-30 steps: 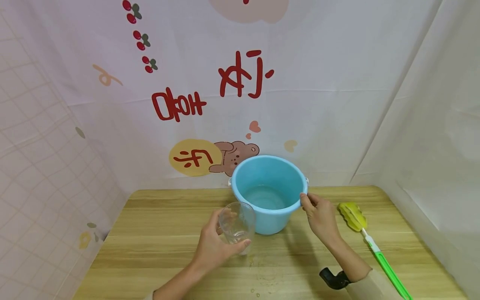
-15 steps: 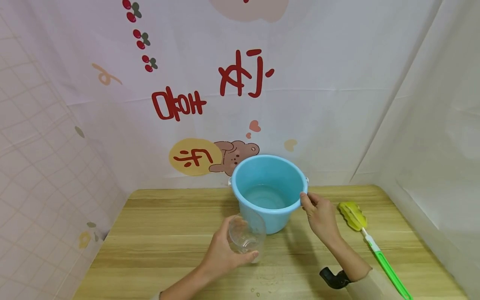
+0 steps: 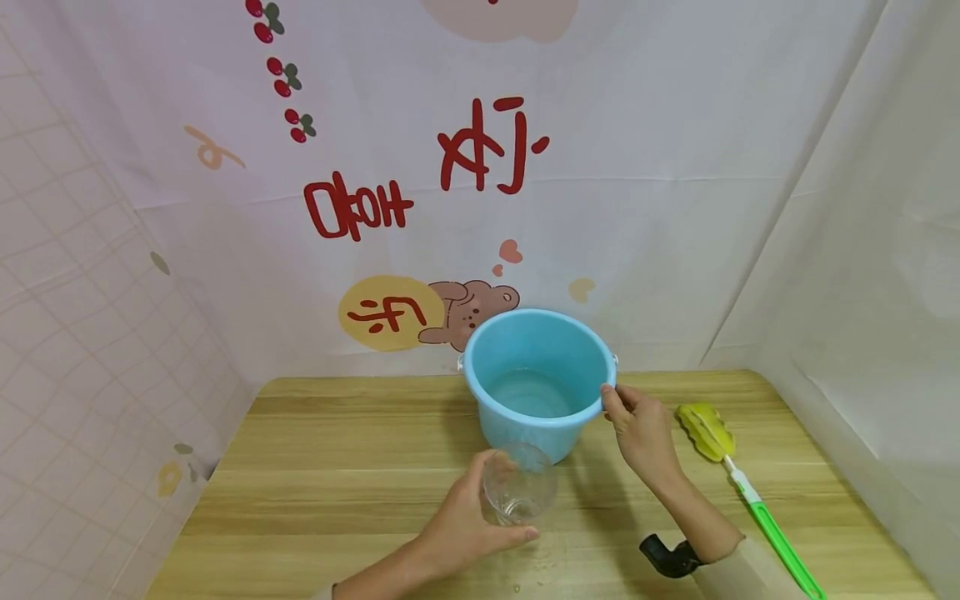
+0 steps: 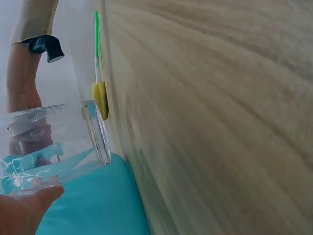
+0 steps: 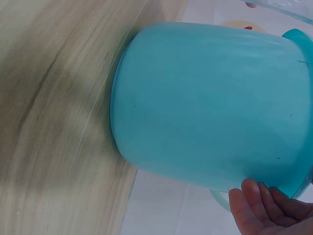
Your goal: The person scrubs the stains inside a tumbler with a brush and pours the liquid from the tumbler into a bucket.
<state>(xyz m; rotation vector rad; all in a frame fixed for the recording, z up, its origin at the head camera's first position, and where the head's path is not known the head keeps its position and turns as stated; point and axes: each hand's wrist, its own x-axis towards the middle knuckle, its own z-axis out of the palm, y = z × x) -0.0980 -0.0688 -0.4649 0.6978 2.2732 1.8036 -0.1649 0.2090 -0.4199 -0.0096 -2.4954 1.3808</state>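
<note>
In the head view my left hand (image 3: 463, 527) holds a clear drinking glass (image 3: 525, 490), its mouth facing up, just in front of the blue bucket. The thumb runs along the near side, and the far fingers show through the glass. A thick base on the glass (image 4: 63, 142) shows in the left wrist view. The blue bucket (image 3: 517, 429) stands upright on the table with a shallow layer of water (image 3: 529, 393) inside. My right hand (image 3: 643, 437) grips the bucket's right rim, thumb over the edge. The right wrist view shows fingertips (image 5: 250, 188) against the bucket's outer wall.
To the right lies a bottle brush with a yellow sponge head (image 3: 705, 432) and a green handle (image 3: 780, 542). A few water drops (image 3: 517, 588) sit near the front of the wooden table (image 3: 330, 483). White printed cloth (image 3: 660, 250) hangs close behind and along both sides.
My left hand has carried the glass to the right and toward me, away from the bucket's front left side. The right hand and the bucket have stayed put.
</note>
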